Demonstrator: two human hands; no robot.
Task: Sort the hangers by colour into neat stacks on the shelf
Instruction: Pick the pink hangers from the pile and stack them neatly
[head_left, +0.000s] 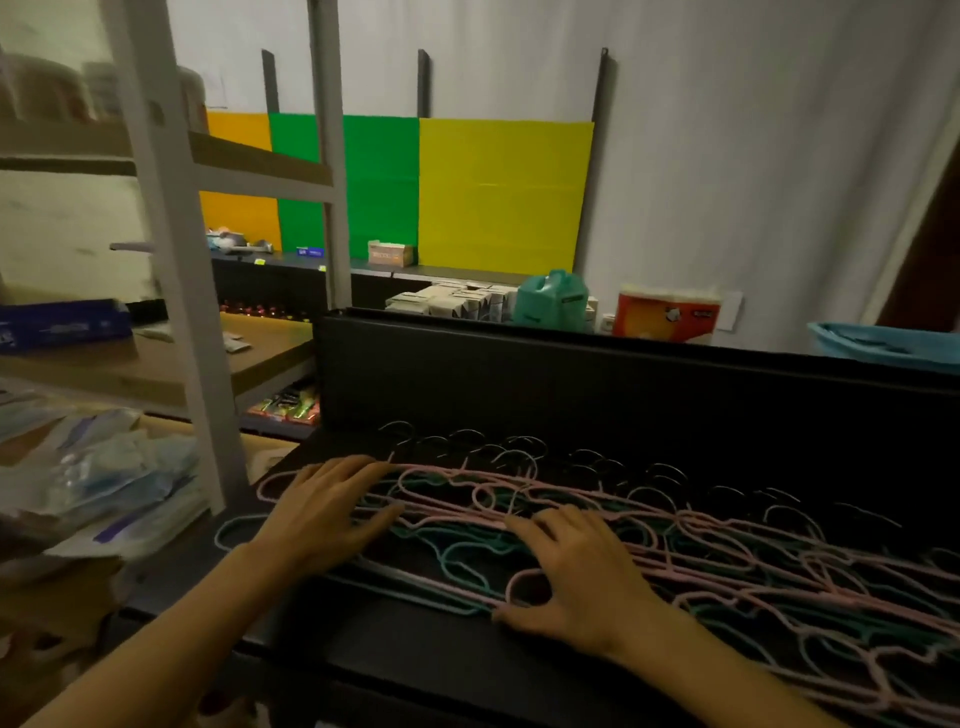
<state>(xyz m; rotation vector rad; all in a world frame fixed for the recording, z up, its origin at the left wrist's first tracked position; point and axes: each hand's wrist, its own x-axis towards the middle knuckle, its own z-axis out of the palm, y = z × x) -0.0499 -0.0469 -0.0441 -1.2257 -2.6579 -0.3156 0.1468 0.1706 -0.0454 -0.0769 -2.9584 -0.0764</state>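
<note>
Heaped on the black shelf: a tangled spread of pink hangers and teal hangers, mixed together, unsorted, wire hooks pointing toward the black back panel. Running from the left end of the shelf off past the right edge of view.

Left hand laid flat on the left end of the heap, fingers straight and spread, grip released, pressing on pink and teal wires. Right hand resting on the middle of the heap, fingers extended over the wires, thumb lying against a pink loop near the shelf's front; grip released, nothing grasped.

Bare black shelf surface along the front edge, below both hands. Upright back panel close behind the hooks, closing off that side.

To the left, just beside the shelf: a grey rack post and wooden shelves, with clear plastic packets piled low and a blue box higher up. Beyond the back panel: a teal jug, a red and white pack, small cartons. At far right, the rim of a blue basket. On the wall, orange, green and yellow panels.
</note>
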